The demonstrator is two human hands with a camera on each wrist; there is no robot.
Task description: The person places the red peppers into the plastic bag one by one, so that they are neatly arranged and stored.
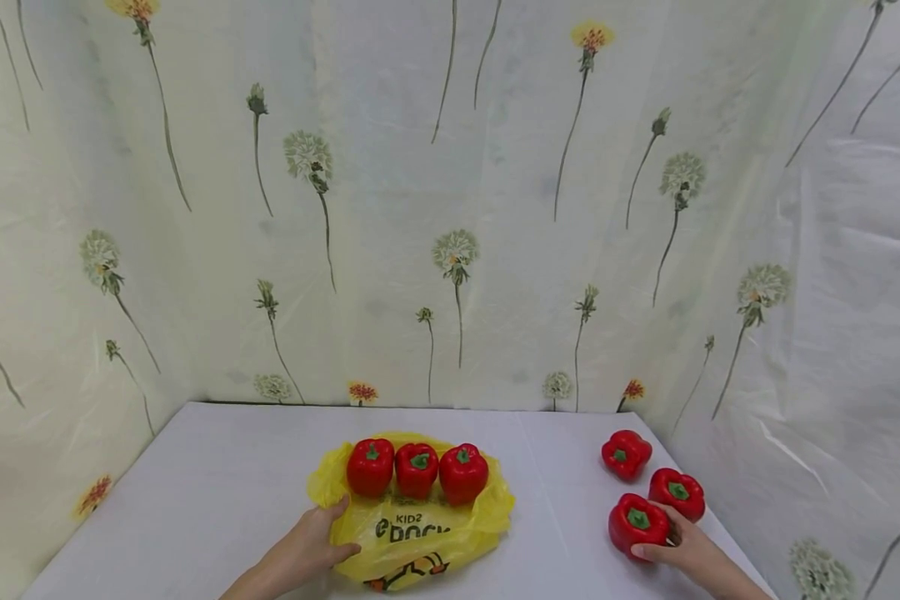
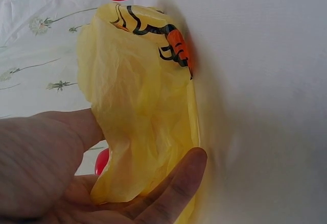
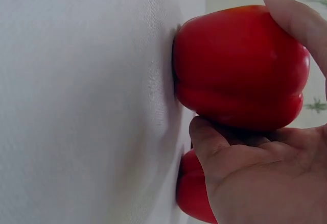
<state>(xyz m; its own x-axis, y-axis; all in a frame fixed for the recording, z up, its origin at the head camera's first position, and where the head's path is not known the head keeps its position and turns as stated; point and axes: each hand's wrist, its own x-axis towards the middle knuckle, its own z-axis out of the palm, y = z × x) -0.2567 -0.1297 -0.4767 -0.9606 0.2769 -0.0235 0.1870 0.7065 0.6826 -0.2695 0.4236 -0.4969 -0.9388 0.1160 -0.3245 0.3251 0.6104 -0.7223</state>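
A yellow plastic bag (image 1: 420, 558) with black print lies on the table, its bunched edge behind a row of three red bell peppers (image 1: 416, 471). My left hand (image 1: 303, 542) holds the bag's left side; the left wrist view shows the crumpled plastic (image 2: 138, 106) between thumb and fingers. At the right, my right hand (image 1: 686, 550) grips the nearest bell pepper (image 1: 637, 525), thumb and fingers on opposite sides. That bell pepper (image 3: 240, 68) rests on the table in the right wrist view. Some right fingers are hidden behind it.
Two more red peppers stand near the right edge: one pepper (image 1: 677, 493) close beside the right hand, another pepper (image 1: 626, 455) farther back. The white table (image 1: 195, 500) meets a flower-printed curtain (image 1: 390, 208) at the back and sides.
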